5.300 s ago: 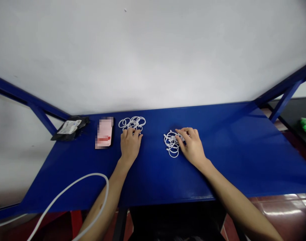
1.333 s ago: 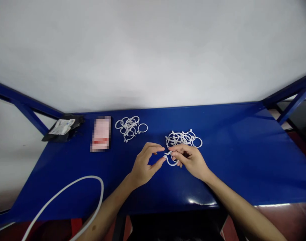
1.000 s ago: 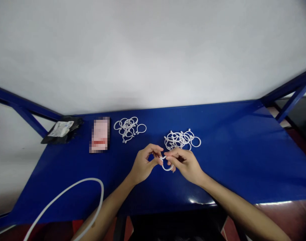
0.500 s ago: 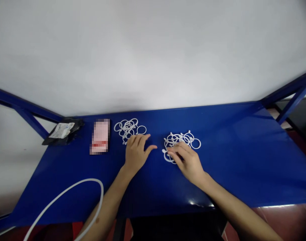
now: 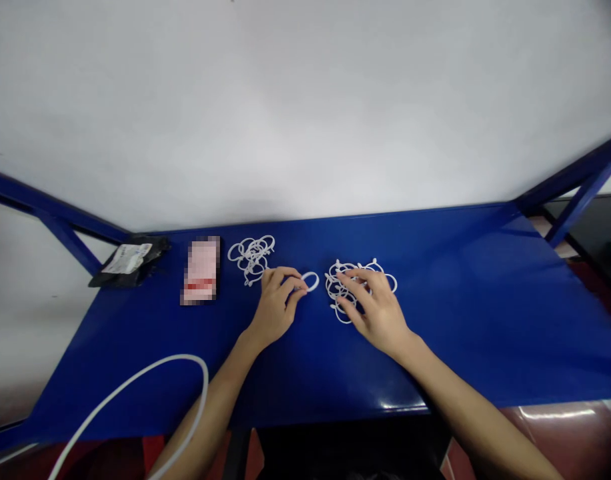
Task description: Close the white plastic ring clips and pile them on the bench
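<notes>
Between the fingertips of my left hand [image 5: 280, 300] a white ring [image 5: 313, 281], like a curtain ring, is pinched just above the blue table. Behind that hand lies a loose pile of similar white rings [image 5: 253, 250], partly covered by it. My right hand [image 5: 378, 307] rests over a second pile of white rings [image 5: 338, 287], its fingers spread and touching or just above them. Small knobs or eyelets stick out from several rings in this pile. The palm and fingers hide part of it.
A pixelated pink-and-red rectangular item [image 5: 201, 270] lies left of the rings. Beyond it is a black plastic package [image 5: 130, 260] with a white label. A white cable [image 5: 135, 377] loops across the lower left. Blue frame bars [image 5: 580, 177] flank the table [image 5: 465, 267]; a wall stands behind.
My left hand has closed on a ring; a ring at the right side of the left pile is no longer there. My right hand's fingers have gone from pinched to spread.
</notes>
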The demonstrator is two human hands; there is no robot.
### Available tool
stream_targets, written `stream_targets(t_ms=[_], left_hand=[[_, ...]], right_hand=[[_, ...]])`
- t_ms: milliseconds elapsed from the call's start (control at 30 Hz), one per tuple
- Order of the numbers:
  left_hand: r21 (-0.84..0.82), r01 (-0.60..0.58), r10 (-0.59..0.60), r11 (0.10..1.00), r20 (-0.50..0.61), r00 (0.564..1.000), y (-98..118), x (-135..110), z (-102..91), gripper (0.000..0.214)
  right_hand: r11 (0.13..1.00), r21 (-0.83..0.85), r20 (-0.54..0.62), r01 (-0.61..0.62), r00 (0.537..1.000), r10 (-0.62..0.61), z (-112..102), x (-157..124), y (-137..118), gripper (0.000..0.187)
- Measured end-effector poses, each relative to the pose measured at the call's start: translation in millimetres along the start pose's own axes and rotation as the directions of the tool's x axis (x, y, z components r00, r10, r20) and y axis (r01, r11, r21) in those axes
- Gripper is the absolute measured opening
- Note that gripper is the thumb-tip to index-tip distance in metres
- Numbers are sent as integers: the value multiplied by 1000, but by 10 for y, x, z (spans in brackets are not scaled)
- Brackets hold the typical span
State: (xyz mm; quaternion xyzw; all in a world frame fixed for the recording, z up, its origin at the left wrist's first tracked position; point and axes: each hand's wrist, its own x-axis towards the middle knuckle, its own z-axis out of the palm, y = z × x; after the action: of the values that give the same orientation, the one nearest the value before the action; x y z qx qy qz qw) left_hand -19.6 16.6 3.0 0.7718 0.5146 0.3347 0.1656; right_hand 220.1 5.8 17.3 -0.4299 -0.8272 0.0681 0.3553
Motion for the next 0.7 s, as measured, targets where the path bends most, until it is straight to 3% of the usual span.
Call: stream_targets(t_ms=[100,200,333,467,567,700], left_hand=[[-390,131,-43,912,226,973,128,-23,-80,17],[-589,336,-124,735,371,920,153,-55,-90,23],[-703,471,-207,532,432,878,113,-102,0,29],[-800,461,-158,385,434,887,105,-122,44,46],[-807,398,-123,435,385,915,132,-121,38,50],[-720,275,-121,637,260,958,193,-117,51,39]], right_hand=[[988,101,74,116,990,-124,22,-22,-86,40],[971,216,131,98,983,-129,77,-68,-154,36],[925,377,145,-47,989,-9,138,-110,-208,35],[808,544,140,-228,974,181,129,-88,-225,32],[683,639,189,-355,933,307,112,-68,-224,26],[592,675,227,-440,887,401,132,-77,-226,19]])
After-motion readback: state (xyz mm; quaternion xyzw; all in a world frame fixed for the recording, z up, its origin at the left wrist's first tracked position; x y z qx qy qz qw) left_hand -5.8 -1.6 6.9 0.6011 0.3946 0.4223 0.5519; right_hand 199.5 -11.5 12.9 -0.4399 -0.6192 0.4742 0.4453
